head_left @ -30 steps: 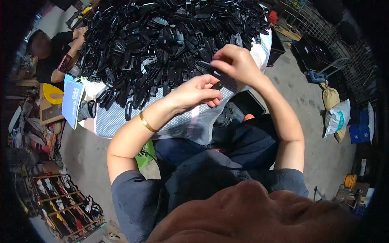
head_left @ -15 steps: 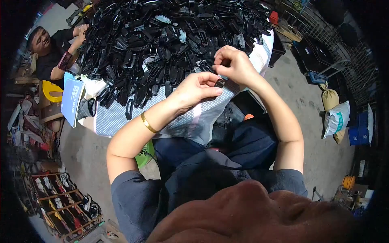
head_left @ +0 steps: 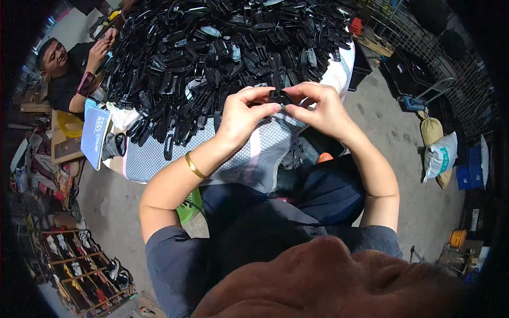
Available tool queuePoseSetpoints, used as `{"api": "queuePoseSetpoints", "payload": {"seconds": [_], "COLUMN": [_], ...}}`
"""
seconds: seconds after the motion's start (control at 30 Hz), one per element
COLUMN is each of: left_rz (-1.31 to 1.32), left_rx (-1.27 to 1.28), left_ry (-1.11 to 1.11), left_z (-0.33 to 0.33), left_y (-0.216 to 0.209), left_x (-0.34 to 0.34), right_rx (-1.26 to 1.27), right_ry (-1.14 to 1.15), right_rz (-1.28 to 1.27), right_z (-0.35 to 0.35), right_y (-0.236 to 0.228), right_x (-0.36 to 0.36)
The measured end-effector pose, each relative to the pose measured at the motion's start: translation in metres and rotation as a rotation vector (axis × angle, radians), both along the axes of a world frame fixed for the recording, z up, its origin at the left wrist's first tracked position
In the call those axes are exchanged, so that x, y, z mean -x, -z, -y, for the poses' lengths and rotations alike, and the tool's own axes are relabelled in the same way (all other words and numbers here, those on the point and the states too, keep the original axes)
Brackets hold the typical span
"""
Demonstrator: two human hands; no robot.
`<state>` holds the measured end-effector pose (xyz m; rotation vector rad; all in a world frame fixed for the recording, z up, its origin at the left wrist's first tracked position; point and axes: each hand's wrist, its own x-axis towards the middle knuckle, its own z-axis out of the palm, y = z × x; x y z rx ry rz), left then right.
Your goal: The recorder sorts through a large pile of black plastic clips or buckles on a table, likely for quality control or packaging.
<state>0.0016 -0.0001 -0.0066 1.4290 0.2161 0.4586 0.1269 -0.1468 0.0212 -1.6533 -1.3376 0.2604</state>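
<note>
A small black plastic part (head_left: 279, 96) is pinched between both my hands at the near edge of the table. My left hand (head_left: 239, 116) grips its left side with thumb and fingers. From the other side my right hand (head_left: 326, 111) closes thumb and fingers on it; the fingertips hide much of the part. Just beyond the hands lies a large heap of similar glossy black parts (head_left: 212, 69), long and narrow, some with open frames. They rest on a grey-and-white patterned cloth (head_left: 185, 159) that hangs over the table edge.
Below the cloth's right side, a dark container (head_left: 321, 139) stands near my knees, with loose parts by it. A blue booklet (head_left: 95, 135) is at the table's left corner. A co-worker (head_left: 66, 79) sits at the far left. Sacks (head_left: 441, 153) stand on the floor at right.
My right hand has come down from the heap's edge to meet my left. The black part is now held up between both hands. The co-worker's raised hand has shifted slightly.
</note>
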Motion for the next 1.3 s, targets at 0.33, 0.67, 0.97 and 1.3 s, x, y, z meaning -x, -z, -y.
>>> {"api": "queuePoseSetpoints", "payload": {"seconds": [0.33, 0.67, 0.97, 1.3], "left_rz": [-0.05, 0.087, 0.082, -0.061], "left_rx": [-0.032, 0.04, -0.22, -0.996], "left_ry": [-0.002, 0.029, 0.163, 0.276], "left_z": [0.0, 0.004, -0.004, 0.023], "left_y": [-0.004, -0.015, -0.018, -0.019], "left_x": [0.003, 0.005, 0.009, 0.007], "right_rx": [-0.057, -0.02, -0.029, 0.003], "right_ry": [0.065, 0.151, 0.024, 0.121], "right_rz": [0.183, 0.066, 0.26, 0.596], "right_z": [0.004, -0.005, -0.004, -0.015], "right_y": [0.001, 0.007, 0.019, 0.011], "right_x": [0.012, 0.018, 0.02, -0.039]}}
